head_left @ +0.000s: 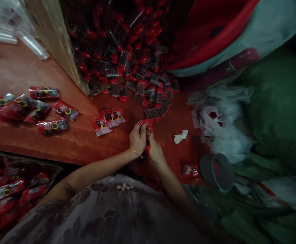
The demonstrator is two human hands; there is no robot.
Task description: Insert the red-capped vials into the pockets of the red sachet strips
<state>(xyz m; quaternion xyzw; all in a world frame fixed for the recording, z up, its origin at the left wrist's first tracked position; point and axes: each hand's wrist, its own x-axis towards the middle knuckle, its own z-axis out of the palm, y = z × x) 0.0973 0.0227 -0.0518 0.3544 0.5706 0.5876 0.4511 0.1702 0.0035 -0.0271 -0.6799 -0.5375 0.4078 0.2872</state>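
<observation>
We held a small red-and-clear plastic packet [146, 126] pinched between our left hand [137, 139] and right hand [155, 152], both closed on it. It lay between the fingertips, just ahead of both wrists, its long axis running away from us toward the heap of loose red-capped packets [137, 84]; neither hand was nearer.

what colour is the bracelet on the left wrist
Gold: a thin bangle just below the left hand, seen in the head view.
</observation>
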